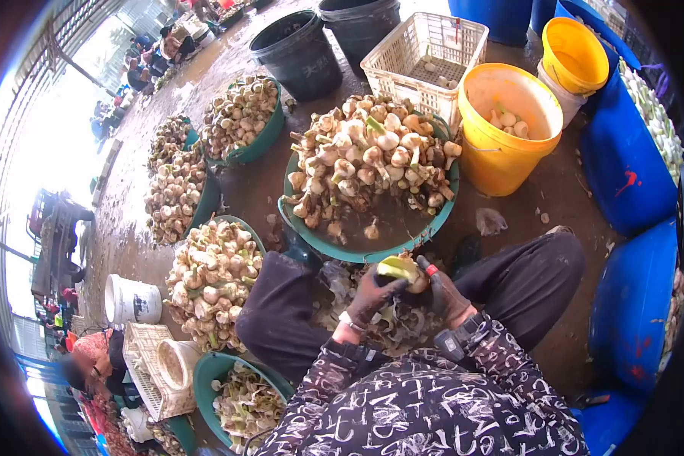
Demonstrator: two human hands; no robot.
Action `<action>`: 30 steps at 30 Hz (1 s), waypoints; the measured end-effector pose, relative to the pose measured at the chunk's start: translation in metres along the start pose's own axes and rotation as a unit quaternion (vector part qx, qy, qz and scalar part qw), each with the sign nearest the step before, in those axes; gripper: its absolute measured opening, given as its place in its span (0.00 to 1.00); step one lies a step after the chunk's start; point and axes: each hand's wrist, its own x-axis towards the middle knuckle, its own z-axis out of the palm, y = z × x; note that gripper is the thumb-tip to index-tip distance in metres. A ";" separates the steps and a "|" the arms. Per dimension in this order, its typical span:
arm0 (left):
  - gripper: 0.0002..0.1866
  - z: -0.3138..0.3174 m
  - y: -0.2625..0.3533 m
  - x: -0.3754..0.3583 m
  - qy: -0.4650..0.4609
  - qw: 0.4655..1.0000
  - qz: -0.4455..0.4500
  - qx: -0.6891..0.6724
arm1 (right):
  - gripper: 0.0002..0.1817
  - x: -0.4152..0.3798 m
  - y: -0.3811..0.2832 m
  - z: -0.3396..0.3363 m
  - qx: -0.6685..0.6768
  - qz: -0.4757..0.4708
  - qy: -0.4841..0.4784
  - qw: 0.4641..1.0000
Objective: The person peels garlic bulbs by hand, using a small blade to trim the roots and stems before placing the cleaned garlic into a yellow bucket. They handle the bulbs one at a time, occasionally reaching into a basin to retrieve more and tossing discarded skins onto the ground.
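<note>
My left hand, in a dark glove, is closed round a garlic bulb with a pale green stem end, held over my lap. From the other side my right hand, gloved with red on one finger, grips the same bulb. Whether it also holds a small tool cannot be made out. Just beyond my hands stands a wide green basin heaped with garlic bulbs. Peeled-off skins lie below my hands between my legs.
On the right are a yellow bucket with a few clean bulbs, and blue barrels. A cream crate and black buckets stand behind the basin. More garlic-filled basins line the left, where another person sits.
</note>
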 end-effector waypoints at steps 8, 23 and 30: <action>0.15 0.000 -0.015 0.006 0.025 0.983 -0.043 0.175 | 0.20 0.002 -0.006 -0.003 -0.345 -0.139 0.079 0.925; 0.16 -0.020 -0.004 -0.011 0.048 0.990 -0.040 -0.125 | 0.19 -0.003 0.011 0.017 -0.578 -0.413 -0.005 0.703; 0.14 -0.033 -0.015 -0.039 0.013 0.976 0.024 -0.216 | 0.19 0.022 0.001 -0.033 0.025 -0.084 0.177 0.980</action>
